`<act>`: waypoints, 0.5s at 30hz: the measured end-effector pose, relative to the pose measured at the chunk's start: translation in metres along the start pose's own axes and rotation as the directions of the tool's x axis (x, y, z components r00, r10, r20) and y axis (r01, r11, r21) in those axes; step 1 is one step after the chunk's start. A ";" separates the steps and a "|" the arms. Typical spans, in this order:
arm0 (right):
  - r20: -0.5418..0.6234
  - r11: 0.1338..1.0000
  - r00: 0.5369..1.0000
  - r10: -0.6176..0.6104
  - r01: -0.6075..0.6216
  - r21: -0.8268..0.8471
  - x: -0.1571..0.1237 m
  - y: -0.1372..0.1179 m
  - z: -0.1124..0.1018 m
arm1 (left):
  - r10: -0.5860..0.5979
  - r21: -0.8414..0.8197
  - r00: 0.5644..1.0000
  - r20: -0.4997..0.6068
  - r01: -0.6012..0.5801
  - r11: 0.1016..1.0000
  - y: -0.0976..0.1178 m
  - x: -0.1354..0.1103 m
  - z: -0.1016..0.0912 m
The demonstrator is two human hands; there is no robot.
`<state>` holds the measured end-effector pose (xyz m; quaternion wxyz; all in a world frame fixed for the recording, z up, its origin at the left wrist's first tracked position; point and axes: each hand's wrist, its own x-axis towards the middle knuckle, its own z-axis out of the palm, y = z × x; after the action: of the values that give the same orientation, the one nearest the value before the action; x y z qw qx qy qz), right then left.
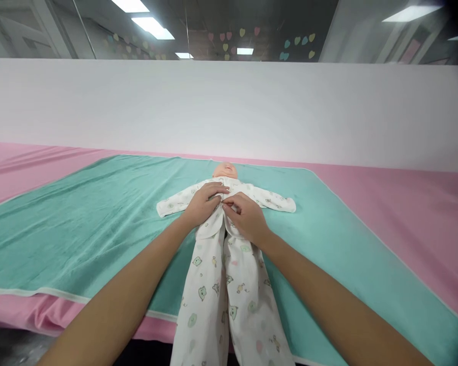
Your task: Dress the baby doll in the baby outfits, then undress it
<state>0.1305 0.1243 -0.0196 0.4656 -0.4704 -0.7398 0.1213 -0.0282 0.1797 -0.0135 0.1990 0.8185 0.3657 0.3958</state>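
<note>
A baby doll lies on its back, its head (226, 171) pointing away from me and its arms spread wide. It wears a white printed baby jacket (275, 200) and matching trousers (206, 290). My left hand (205, 203) rests on the jacket's chest, fingers stretched out and thumb apart from them. Close beside it, my right hand (246, 216) pinches the jacket's front at the middle line. Below that pinch the two front edges part. Fingers hide whatever fastener may be at this spot.
Under the doll is a teal blanket (99, 218) with a pale border, spread over a pink sheet (397, 218). A white wall panel (229, 112) rises behind, with dark glass above it bearing heart-shaped stickers (297, 40). The trouser legs extend toward the near edge.
</note>
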 end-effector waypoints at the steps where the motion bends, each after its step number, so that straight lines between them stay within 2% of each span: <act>1: 0.000 1.000 1.000 0.008 -0.008 0.004 0.000 0.001 0.000 | -0.002 0.021 1.000 -0.003 0.002 1.000 0.000 0.000 0.000; 7: 0.051 0.982 0.995 0.088 -0.095 0.166 0.004 0.012 -0.005 | 0.035 0.130 0.999 0.040 -0.040 0.991 0.001 0.002 0.000; 9: -0.009 0.979 0.996 0.087 -0.084 0.184 0.008 0.016 -0.006 | 0.045 0.108 0.997 0.064 -0.052 0.993 0.001 0.002 0.000; 12: -0.118 0.994 0.993 0.003 0.009 0.107 0.023 0.025 -0.003 | 0.032 0.083 0.996 0.078 -0.039 0.996 -0.002 0.002 0.001; 15: -0.050 0.996 0.995 -0.085 0.085 -0.008 0.040 0.039 0.006 | 0.033 0.084 0.998 0.050 -0.037 0.996 -0.006 0.003 0.002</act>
<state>0.1431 0.1790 -0.0236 0.4873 -0.4427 -0.7476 0.0871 -0.0275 0.1856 -0.0168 0.1656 0.8419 0.3628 0.3634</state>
